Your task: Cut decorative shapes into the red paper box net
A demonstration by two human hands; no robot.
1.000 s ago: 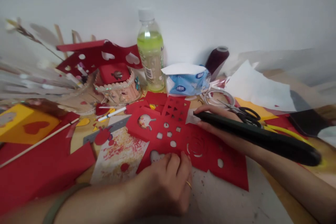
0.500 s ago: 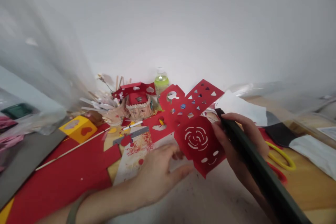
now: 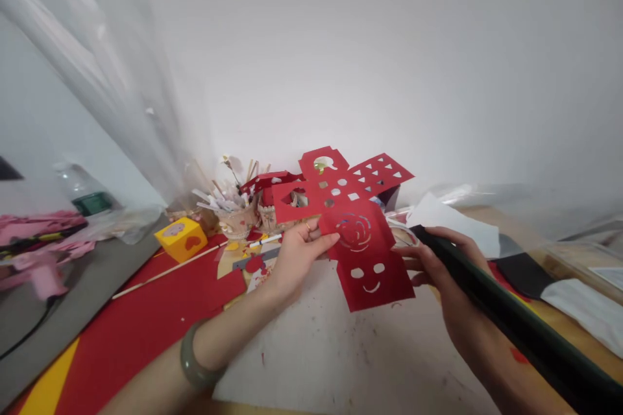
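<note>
My left hand [image 3: 296,259], wearing a ring, pinches the left edge of a red paper cutout [image 3: 353,189] between thumb and fingers. The cutout is a cross-shaped box net held up above the work surface, with flaps cut with triangles, a rose pattern and a smiling face. My right hand [image 3: 448,279] is wrapped round a long dark green-black bar [image 3: 491,301], whose exact kind I cannot make out. Some right fingers stretch to the cutout's right edge; whether they grip it is unclear.
A yellow box [image 3: 181,240] sits on the left by red sheets [image 3: 160,331]. Behind stand cups [image 3: 237,223] of sticks. A stained white sheet [image 3: 311,350] lies below my hands. White cloth [image 3: 581,308] is at right; a pink glue gun [image 3: 46,279] at far left.
My left hand has closed on the red cutout's left edge, where it was apart before. The cutout has turned, and its face panel shows more squarely. My view has shifted left.
</note>
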